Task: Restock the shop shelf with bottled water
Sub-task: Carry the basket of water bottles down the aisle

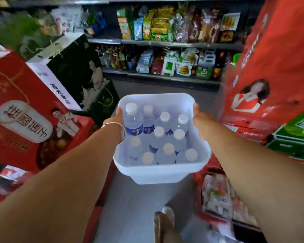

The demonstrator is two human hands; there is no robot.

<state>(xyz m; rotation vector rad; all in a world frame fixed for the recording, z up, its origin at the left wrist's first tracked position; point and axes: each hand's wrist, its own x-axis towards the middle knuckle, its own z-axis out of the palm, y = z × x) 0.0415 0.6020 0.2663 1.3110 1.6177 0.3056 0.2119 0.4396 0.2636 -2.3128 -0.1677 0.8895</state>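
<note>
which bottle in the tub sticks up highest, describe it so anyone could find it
Both hands, left hand and right hand, hold a white tub of water bottles. Look at its far left corner, beside the left hand. That bottle rises above the rest, its blue label in full view.

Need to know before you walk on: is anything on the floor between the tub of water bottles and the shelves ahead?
Nothing visible does. The white tub of water bottles, held by the left hand and right hand, faces bare grey floor up to the shelves. Stacked red cartons flank the aisle but stay beside the path.
</note>
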